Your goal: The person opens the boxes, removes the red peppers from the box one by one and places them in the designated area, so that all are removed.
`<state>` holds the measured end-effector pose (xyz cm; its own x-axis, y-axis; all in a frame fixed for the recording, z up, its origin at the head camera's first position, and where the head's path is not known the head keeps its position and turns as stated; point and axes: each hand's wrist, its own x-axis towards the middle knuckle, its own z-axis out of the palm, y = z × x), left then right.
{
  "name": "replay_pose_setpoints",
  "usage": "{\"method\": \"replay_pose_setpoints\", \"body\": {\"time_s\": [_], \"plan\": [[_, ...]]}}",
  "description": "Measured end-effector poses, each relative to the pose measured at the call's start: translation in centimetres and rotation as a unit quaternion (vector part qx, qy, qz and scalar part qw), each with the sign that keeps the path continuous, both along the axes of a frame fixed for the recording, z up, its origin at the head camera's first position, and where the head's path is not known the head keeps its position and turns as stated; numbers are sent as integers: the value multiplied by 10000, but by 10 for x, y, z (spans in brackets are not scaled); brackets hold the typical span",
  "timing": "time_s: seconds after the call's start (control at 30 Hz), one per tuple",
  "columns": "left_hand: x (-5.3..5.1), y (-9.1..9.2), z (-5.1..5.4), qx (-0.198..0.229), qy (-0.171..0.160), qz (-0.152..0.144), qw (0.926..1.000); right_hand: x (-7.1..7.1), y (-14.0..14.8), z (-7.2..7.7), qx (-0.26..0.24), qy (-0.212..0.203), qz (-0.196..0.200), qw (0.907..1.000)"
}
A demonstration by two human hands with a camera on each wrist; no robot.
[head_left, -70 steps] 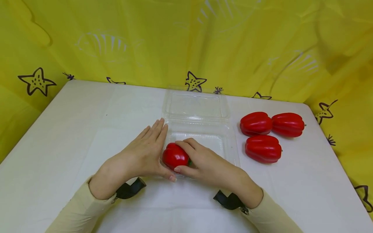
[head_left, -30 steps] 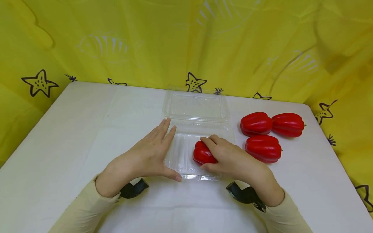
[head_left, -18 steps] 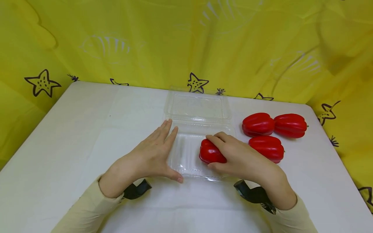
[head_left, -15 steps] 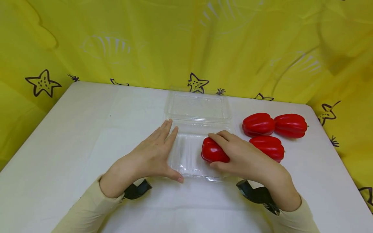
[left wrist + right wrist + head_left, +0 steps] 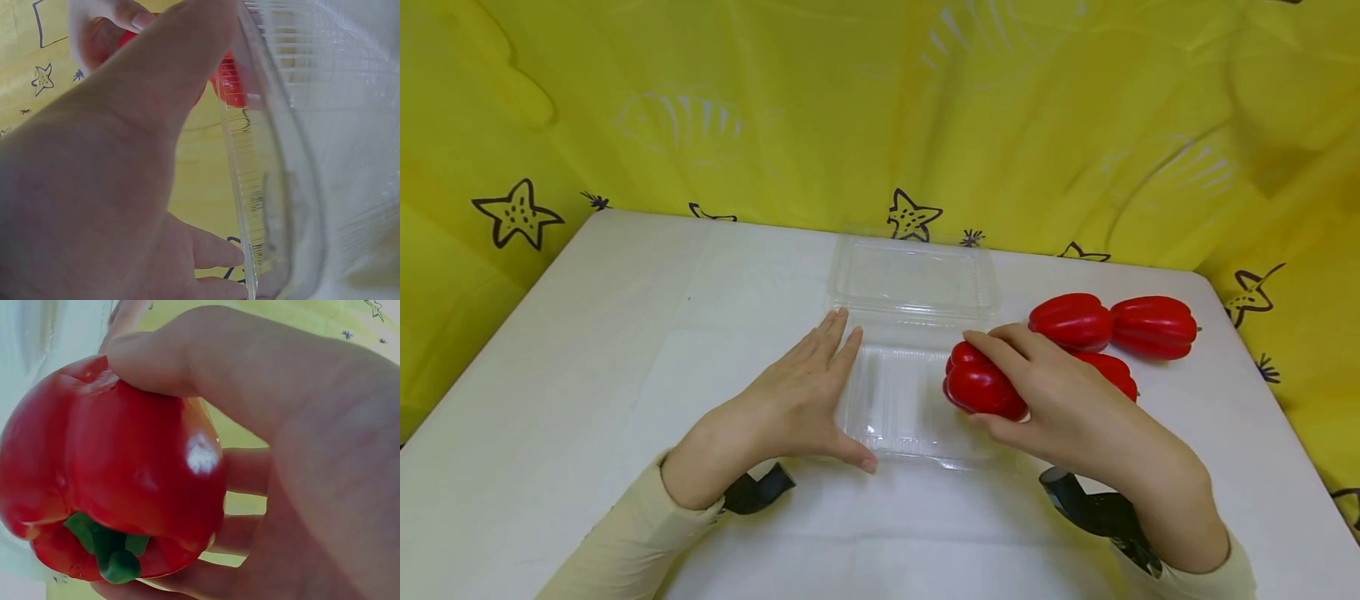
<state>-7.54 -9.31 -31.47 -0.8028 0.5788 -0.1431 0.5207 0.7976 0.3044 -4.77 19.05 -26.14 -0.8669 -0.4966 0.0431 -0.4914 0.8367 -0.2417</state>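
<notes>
A glossy red bell pepper with a green stem is gripped by my right hand, over the right side of a clear plastic container. In the right wrist view the thumb lies on the bell pepper near its end, with the fingers round the far side. My left hand spreads its straight fingers and thumb along the left side of the container. The left wrist view shows fingertips at the container wall. The container's lid lies folded back behind it.
Several other red bell peppers sit at the right: one at the back, a second touching it, and a third partly hidden behind my right hand. A yellow patterned cloth rises behind the white table.
My right hand has carried the bell pepper from the container's left side to the right, lately lifting it a little. The left hand has stayed nearly in place, its fingers opening slightly wider.
</notes>
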Motion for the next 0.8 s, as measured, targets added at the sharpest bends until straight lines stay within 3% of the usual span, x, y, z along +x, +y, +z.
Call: {"method": "replay_pose_setpoints", "body": {"time_s": [0.2, 0.43, 0.63, 0.8], "plan": [[0, 2, -1, -11, -1, -19, 10000, 3, 14, -1, -80, 148, -154, 9997], [0, -2, 0, -8, -138, 178, 9997, -2, 27, 0, -177, 139, -492, 9985], [1, -2, 0, 69, -76, 103, 9999, -5, 39, -1, -256, 502, -747, 9956], [0, -1, 1, 90, -99, 37, 9999, -4, 53, -1, -142, 436, -1078, 9931]]}}
